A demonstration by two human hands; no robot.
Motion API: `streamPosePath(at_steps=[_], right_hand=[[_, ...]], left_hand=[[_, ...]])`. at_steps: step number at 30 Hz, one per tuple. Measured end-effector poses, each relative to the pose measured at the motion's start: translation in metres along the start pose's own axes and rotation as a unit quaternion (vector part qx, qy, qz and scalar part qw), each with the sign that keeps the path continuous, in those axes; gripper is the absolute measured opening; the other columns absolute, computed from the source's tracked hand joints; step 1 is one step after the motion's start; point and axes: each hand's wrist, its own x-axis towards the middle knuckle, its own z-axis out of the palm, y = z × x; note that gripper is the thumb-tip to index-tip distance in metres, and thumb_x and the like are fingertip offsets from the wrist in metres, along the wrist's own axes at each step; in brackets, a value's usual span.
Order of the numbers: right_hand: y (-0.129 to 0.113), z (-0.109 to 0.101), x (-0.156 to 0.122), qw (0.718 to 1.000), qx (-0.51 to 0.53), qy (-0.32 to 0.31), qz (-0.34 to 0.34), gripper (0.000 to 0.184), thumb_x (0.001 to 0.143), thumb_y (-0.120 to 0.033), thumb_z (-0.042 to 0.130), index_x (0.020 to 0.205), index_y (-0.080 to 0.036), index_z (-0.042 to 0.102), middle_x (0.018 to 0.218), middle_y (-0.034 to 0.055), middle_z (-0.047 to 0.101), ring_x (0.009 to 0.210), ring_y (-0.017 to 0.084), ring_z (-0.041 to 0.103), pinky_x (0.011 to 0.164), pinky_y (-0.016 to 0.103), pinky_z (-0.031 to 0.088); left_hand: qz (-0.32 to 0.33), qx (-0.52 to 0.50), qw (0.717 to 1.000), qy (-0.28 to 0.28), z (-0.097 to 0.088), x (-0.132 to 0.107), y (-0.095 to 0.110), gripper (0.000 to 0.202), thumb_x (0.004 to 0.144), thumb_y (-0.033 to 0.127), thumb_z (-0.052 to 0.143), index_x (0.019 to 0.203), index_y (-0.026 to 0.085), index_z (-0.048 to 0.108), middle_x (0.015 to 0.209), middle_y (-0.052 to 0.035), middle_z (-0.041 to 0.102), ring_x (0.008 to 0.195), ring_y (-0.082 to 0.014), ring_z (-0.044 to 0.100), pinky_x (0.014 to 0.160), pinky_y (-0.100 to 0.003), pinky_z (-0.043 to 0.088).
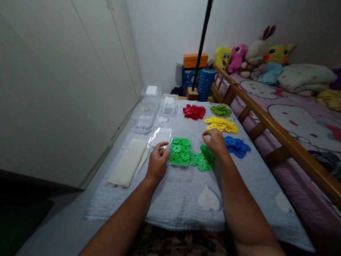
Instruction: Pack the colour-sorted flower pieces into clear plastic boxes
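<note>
I see loose green flower-shaped plastic discs (202,162) just near-left of my curled right hand (215,140); its grip I can't tell.

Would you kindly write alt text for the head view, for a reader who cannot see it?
A person's left hand is at the side of a clear box of green flower-shaped pieces, the right hand near a loose green pile. Beyond or to the right lie a red pile, light green pile, yellow pile and blue pile.
</note>
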Motion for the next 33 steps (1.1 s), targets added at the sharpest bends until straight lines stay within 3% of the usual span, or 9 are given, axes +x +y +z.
streamPosePath(at_steps=[4, 12, 20, 23, 27, 30, 33], right_hand=[[0.013, -0.003, -0.004, 0.995, -0.055, -0.08, 0.006, 0.018, 0.09, -0.022, 0.064, 0.101, -0.018, 0.078, 0.11, 0.0123, 0.072, 0.109, 0.026, 0.062, 0.097, 0.035, 0.042], [0.012, 0.004, -0.012, 0.981, -0.13, -0.146, 0.014, 0.017, 0.083, -0.027, 0.074, 0.097, -0.018, 0.079, 0.105, 0.0124, 0.072, 0.098, 0.024, 0.063, 0.084, 0.032, 0.044], [0.013, 0.002, -0.006, 0.99, 0.029, -0.134, 0.018, 0.006, 0.079, -0.013, 0.066, 0.08, -0.019, 0.067, 0.083, 0.0024, 0.069, 0.078, 0.016, 0.061, 0.069, 0.025, 0.04], [0.012, 0.0, -0.005, 0.988, 0.103, -0.11, 0.023, 0.006, 0.08, -0.017, 0.061, 0.076, -0.021, 0.063, 0.076, 0.0004, 0.066, 0.073, 0.015, 0.059, 0.066, 0.025, 0.041], [-0.003, -0.001, -0.006, 0.98, 0.199, 0.006, 0.017, 0.007, 0.083, -0.026, 0.06, 0.078, -0.021, 0.06, 0.077, 0.0014, 0.063, 0.072, 0.017, 0.058, 0.067, 0.028, 0.043], [-0.024, 0.002, -0.011, 0.967, 0.247, 0.062, -0.026, 0.009, 0.087, -0.028, 0.057, 0.081, -0.021, 0.06, 0.084, 0.0035, 0.064, 0.078, 0.018, 0.059, 0.074, 0.029, 0.047], [-0.047, 0.008, -0.014, 0.971, 0.211, 0.059, -0.092, 0.008, 0.087, -0.02, 0.056, 0.083, -0.021, 0.063, 0.09, 0.0056, 0.065, 0.089, 0.021, 0.06, 0.085, 0.031, 0.046]], left_hand=[[0.003, 0.006, 1.0, -0.001, 0.0, 0.0, -0.002, 0.044, 0.084, 0.046, 0.069, 0.117, 0.017, 0.066, 0.059, 0.0089, 0.042, 0.054, -0.0104, 0.038, 0.056, -0.023, 0.03], [0.005, 0.002, 1.0, -0.001, 0.0, 0.001, -0.003, 0.043, 0.084, 0.046, 0.069, 0.117, 0.017, 0.065, 0.06, 0.0087, 0.042, 0.054, -0.0104, 0.037, 0.056, -0.023, 0.029], [0.007, 0.009, 1.0, -0.005, -0.001, 0.001, -0.005, 0.043, 0.086, 0.047, 0.068, 0.118, 0.018, 0.065, 0.059, 0.0088, 0.042, 0.054, -0.0108, 0.036, 0.055, -0.023, 0.028], [0.005, 0.006, 1.0, -0.006, -0.002, 0.002, -0.006, 0.044, 0.086, 0.047, 0.068, 0.118, 0.018, 0.065, 0.059, 0.0084, 0.044, 0.054, -0.0107, 0.038, 0.056, -0.023, 0.03], [-0.002, -0.003, 1.0, -0.004, -0.002, 0.001, -0.006, 0.046, 0.084, 0.048, 0.071, 0.118, 0.018, 0.065, 0.06, 0.0082, 0.045, 0.054, -0.0108, 0.04, 0.056, -0.023, 0.031], [-0.004, -0.006, 1.0, -0.002, -0.001, 0.001, -0.005, 0.047, 0.083, 0.049, 0.072, 0.118, 0.018, 0.066, 0.061, 0.008, 0.046, 0.054, -0.0108, 0.041, 0.056, -0.023, 0.032], [-0.004, -0.004, 1.0, 0.0, -0.001, 0.001, -0.004, 0.046, 0.082, 0.049, 0.072, 0.117, 0.018, 0.066, 0.06, 0.0085, 0.044, 0.053, -0.0105, 0.039, 0.055, -0.023, 0.031]])
